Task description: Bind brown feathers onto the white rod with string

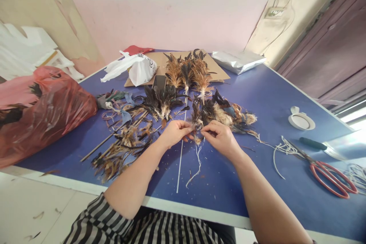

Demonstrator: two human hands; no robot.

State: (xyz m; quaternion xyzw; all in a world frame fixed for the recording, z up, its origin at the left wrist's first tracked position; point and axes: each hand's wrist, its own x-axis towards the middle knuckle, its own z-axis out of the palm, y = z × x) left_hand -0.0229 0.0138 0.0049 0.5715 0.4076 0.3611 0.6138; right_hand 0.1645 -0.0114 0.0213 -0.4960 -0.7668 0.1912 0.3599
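Head: feather bundle [198, 119], bag [140, 69] print illegible

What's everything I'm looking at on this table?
Blue table: one, blue, centre.
Red plastic bag: one, red, left edge.
White plastic bag: one, white, far side.
Brown cardboard sheet: one, brown, far side.
Tied feather bundles: several, brown-black, centre and far.
Thin wooden sticks: several, tan, left of centre.
Silvery foil packet: one, silver, far right.
Round white plastic lid: one, white, right.
Red-handled scissors: one, red, right.
Green-handled knife: one, green, right edge.
White string: loose lengths, white, right.
Small dark feather bunch: one, dark, pinched by both hands.
Left hand: one, bare, centre.
Right hand: one, bare, centre.
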